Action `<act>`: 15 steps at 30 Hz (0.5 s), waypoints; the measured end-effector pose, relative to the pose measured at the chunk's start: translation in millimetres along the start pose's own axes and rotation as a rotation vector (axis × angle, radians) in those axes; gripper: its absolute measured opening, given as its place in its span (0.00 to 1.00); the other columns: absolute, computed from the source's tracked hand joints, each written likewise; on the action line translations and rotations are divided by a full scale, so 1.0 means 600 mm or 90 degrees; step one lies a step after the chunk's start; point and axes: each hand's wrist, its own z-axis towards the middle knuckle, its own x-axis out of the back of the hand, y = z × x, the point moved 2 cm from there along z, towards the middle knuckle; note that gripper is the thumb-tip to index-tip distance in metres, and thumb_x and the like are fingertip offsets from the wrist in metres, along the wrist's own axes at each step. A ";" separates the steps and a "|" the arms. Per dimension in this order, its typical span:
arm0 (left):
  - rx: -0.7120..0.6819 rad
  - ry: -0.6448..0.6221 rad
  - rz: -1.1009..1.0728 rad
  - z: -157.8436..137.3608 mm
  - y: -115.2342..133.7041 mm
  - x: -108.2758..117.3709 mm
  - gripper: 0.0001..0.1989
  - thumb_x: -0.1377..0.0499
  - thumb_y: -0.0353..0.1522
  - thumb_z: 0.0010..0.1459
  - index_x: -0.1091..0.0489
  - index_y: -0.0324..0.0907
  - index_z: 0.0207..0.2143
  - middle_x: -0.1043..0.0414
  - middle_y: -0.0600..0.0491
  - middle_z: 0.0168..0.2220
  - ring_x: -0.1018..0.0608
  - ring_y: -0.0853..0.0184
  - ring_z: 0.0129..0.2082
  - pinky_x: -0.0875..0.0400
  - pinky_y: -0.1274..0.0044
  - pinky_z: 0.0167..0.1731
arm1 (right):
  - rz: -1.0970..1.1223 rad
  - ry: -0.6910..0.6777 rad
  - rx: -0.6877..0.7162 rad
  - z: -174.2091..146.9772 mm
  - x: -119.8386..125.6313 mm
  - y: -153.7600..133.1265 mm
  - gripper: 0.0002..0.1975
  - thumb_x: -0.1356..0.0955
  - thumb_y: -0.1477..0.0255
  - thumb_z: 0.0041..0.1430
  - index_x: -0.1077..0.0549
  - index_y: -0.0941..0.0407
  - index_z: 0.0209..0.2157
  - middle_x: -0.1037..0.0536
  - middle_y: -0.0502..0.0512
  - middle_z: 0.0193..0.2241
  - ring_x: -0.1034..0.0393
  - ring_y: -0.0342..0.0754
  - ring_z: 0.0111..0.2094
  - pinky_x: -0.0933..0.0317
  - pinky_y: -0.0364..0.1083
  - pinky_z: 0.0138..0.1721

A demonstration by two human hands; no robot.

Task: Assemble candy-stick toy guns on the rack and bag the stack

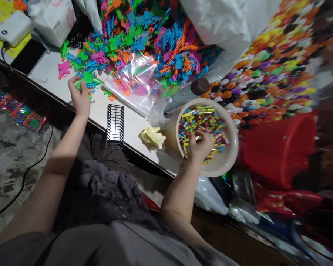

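My left hand (80,98) is at the table's front edge, its fingers closed on a small green plastic toy (78,84). Beside it lies the near end of a heap of bright plastic toys (116,44), several of them gun-shaped. My right hand (202,147) reaches into a whitish bucket (233,147) full of small, shiny, colourful sticks (197,118). Its fingers are curled together among them, and what they pinch is too small to make out. Between my hands, a black wire rack (115,127) lies at the table edge.
Clear plastic bags (138,74) lie before the heap. Crumpled yellow paper (153,137) sits left of the bucket. A red bucket (266,147) and a spread of colourful oval pieces (266,81) are at right. A phone (29,57) and a white power bank (13,29) lie at left.
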 end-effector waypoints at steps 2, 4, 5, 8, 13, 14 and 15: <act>0.063 0.061 -0.092 -0.049 0.026 0.001 0.23 0.48 0.52 0.55 0.41 0.46 0.44 0.34 0.54 0.42 0.28 0.69 0.46 0.32 0.76 0.43 | 0.007 0.032 -0.005 -0.002 0.003 0.002 0.09 0.37 0.67 0.52 0.31 0.57 0.34 0.28 0.60 0.35 0.33 0.55 0.42 0.39 0.56 0.47; 0.139 0.066 -0.180 -0.103 0.052 0.002 0.22 0.43 0.51 0.52 0.39 0.45 0.40 0.33 0.54 0.38 0.26 0.68 0.44 0.32 0.76 0.42 | 0.024 0.067 -0.009 -0.005 0.010 0.001 0.08 0.37 0.66 0.53 0.33 0.55 0.34 0.29 0.59 0.36 0.33 0.55 0.41 0.39 0.56 0.46; 0.175 0.060 -0.221 -0.129 0.064 0.005 0.21 0.41 0.50 0.51 0.38 0.45 0.39 0.32 0.54 0.37 0.26 0.68 0.42 0.31 0.76 0.42 | 0.042 0.087 -0.012 -0.007 0.015 -0.002 0.07 0.37 0.66 0.54 0.35 0.54 0.34 0.29 0.59 0.36 0.32 0.54 0.40 0.38 0.55 0.45; 0.275 0.041 -0.321 -0.198 0.092 0.026 0.19 0.36 0.45 0.47 0.38 0.44 0.34 0.30 0.55 0.34 0.24 0.68 0.40 0.30 0.75 0.43 | 0.152 0.179 -0.016 -0.019 0.039 -0.026 0.07 0.36 0.65 0.54 0.38 0.53 0.31 0.31 0.57 0.33 0.32 0.51 0.37 0.37 0.52 0.43; 0.476 0.021 -0.367 -0.279 0.107 0.085 0.19 0.36 0.42 0.47 0.39 0.43 0.34 0.29 0.57 0.31 0.22 0.67 0.34 0.26 0.73 0.37 | 0.567 0.165 -0.104 -0.070 0.038 -0.139 0.09 0.37 0.69 0.50 0.45 0.52 0.27 0.39 0.44 0.24 0.40 0.38 0.19 0.43 0.40 0.21; 0.514 0.016 -0.358 -0.291 0.107 0.096 0.18 0.37 0.42 0.49 0.39 0.44 0.35 0.30 0.58 0.30 0.22 0.68 0.32 0.26 0.74 0.35 | 0.657 0.080 -0.153 -0.090 0.025 -0.172 0.09 0.37 0.71 0.48 0.45 0.52 0.27 0.40 0.43 0.22 0.42 0.37 0.17 0.46 0.39 0.19; 0.544 0.010 -0.344 -0.300 0.107 0.105 0.17 0.38 0.42 0.50 0.40 0.44 0.36 0.31 0.58 0.29 0.22 0.69 0.29 0.26 0.74 0.32 | 0.731 -0.030 -0.201 -0.112 0.008 -0.207 0.10 0.36 0.73 0.45 0.45 0.53 0.27 0.40 0.42 0.21 0.41 0.37 0.18 0.46 0.37 0.19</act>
